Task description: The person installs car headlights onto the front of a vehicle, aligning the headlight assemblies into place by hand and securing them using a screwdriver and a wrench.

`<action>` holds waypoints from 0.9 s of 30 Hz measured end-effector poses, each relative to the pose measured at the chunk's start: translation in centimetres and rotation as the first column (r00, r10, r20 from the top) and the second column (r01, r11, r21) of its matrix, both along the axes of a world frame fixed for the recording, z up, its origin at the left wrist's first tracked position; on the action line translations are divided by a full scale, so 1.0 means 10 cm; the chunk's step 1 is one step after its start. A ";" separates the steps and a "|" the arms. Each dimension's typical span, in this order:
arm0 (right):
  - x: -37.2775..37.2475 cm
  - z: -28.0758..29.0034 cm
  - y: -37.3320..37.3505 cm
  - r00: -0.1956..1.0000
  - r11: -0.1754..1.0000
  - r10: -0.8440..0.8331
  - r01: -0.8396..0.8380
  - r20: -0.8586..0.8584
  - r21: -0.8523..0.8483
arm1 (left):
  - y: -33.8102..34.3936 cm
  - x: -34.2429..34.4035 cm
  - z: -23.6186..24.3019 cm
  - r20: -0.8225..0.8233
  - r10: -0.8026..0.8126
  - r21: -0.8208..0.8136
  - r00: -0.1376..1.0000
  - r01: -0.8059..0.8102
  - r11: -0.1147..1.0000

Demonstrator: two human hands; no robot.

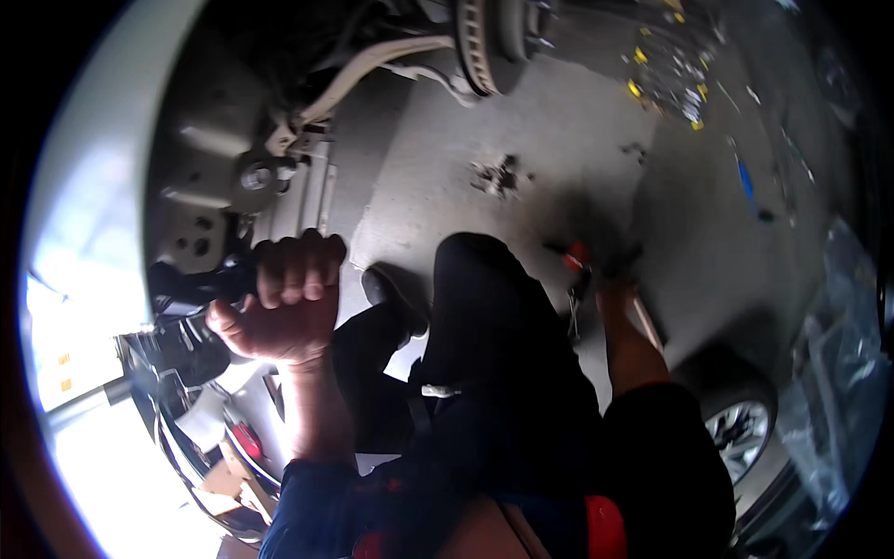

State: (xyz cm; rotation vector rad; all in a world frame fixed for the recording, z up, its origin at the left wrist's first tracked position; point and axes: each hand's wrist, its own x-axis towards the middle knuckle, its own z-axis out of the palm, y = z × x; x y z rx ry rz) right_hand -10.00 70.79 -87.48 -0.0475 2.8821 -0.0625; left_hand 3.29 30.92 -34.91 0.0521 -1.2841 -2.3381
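Note:
My left hand point(289, 303) is raised beside the car's dark underbody point(209, 140). Its fingers are curled round a black car part point(200, 284), and the thumb points left. Low over the floor on the right, my right hand point(616, 300) is closed and blurred. A pale stick point(648, 324) lies along its outer side; whether the hand holds this is unclear. An orange and black tool point(577, 256) is just left of that hand, with a thin metal piece below it. Above, a brake disc point(477, 47) hangs beside a beige suspension arm point(372, 70).
Small dark metal pieces point(498, 177) lie on the grey floor point(419, 168). Farther right are yellow-marked tools point(675, 74) and a blue-handled tool point(747, 182). A wheel point(740, 438) and clear plastic sheeting point(838, 363) are at lower right, a cluttered container point(172, 447) at lower left.

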 end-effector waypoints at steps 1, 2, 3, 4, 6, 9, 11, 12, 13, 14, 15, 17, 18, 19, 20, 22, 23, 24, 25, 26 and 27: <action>-0.08 0.11 -0.01 0.964 0.986 0.100 -0.129 0.247 0.101 | -0.03 0.00 -0.02 0.000 0.010 -0.022 1.000 -0.010 1.000; -0.06 0.13 0.05 0.917 0.971 0.133 -0.196 0.376 0.136 | -0.06 -0.04 -0.02 -0.011 -0.031 -0.019 0.999 0.031 0.999; -0.04 0.16 0.15 0.855 0.952 0.153 -0.263 0.496 0.158 | -0.08 -0.04 -0.04 -0.023 -0.065 -0.015 0.998 0.065 0.998; -0.02 -0.01 0.33 0.904 0.994 0.023 -0.066 0.426 0.088 | -0.11 -0.12 -0.09 -0.036 -0.106 -0.005 0.994 0.105 0.994; 0.04 -0.18 0.41 0.919 0.992 -0.111 0.126 0.378 -0.014 | -0.06 -0.23 -0.09 -0.022 -0.129 -0.008 0.991 0.129 0.992; 0.09 0.04 0.16 0.933 0.988 -0.137 0.155 0.332 -0.028 | -0.08 -0.12 -0.04 -0.009 -0.117 -0.025 0.993 0.117 0.993; 0.11 0.23 -0.02 0.967 0.976 -0.165 0.188 0.196 -0.109 | -0.09 -0.08 -0.05 -0.024 -0.137 -0.013 0.990 0.137 0.990; 0.14 0.23 -0.01 0.966 0.976 -0.172 0.193 0.191 -0.102 | -0.09 -0.10 -0.06 -0.028 -0.143 -0.006 0.989 0.143 0.990; 0.21 0.17 -0.05 0.973 0.964 -0.162 0.192 0.166 -0.183 | -0.09 -0.09 -0.06 -0.033 -0.145 0.003 0.989 0.145 0.989; 0.25 0.12 -0.07 0.978 0.947 -0.154 0.186 0.139 -0.263 | -0.08 -0.08 -0.05 -0.039 -0.146 0.010 0.988 0.147 0.989; 0.35 0.14 -0.14 0.980 0.947 -0.144 0.178 0.140 -0.267 | -0.06 -0.05 -0.06 -0.038 -0.138 0.007 0.990 0.138 0.990; 0.48 0.23 -0.36 0.943 0.967 0.124 -0.044 0.310 -0.250 | -0.03 -0.05 -0.01 -0.003 -0.109 0.025 0.994 0.109 0.994; 0.45 0.28 -0.39 0.945 0.964 0.136 -0.057 0.298 -0.262 | -0.02 -0.08 -0.02 0.006 -0.112 0.010 0.994 0.112 0.994; 0.49 0.32 -0.36 0.931 0.955 0.150 -0.050 0.332 -0.291 | -0.03 -0.08 -0.05 0.015 -0.121 0.022 0.993 0.120 0.993; 0.48 0.33 -0.36 0.916 0.947 0.164 -0.042 0.366 -0.319 | -0.05 -0.11 -0.06 -0.001 -0.125 0.023 0.992 0.125 0.992; 0.36 0.22 -0.30 0.889 0.942 0.164 -0.011 0.428 -0.336 | -0.04 -0.11 -0.07 -0.007 -0.137 0.049 0.991 0.137 0.989; 0.34 0.18 -0.31 0.857 0.930 0.186 0.006 0.481 -0.369 | -0.05 -0.09 -0.01 -0.019 -0.137 0.043 0.990 0.137 0.990; 0.29 0.18 -0.35 0.857 0.927 0.200 -0.008 0.475 -0.376 | -0.07 -0.08 0.01 -0.043 -0.134 0.027 0.990 0.135 0.990; 0.26 0.19 -0.38 0.844 0.943 0.247 -0.095 0.476 -0.319 | -0.07 -0.05 0.03 -0.049 -0.121 0.018 0.991 0.122 0.992; 0.27 0.22 -0.39 0.828 0.948 0.293 -0.185 0.478 -0.261 | -0.05 -0.01 0.04 0.013 -0.097 0.008 0.995 0.097 0.995; 0.09 0.25 -0.48 0.837 0.945 0.302 -0.200 0.457 -0.259 | -0.04 -0.03 0.01 0.059 -0.078 0.001 0.995 0.078 0.997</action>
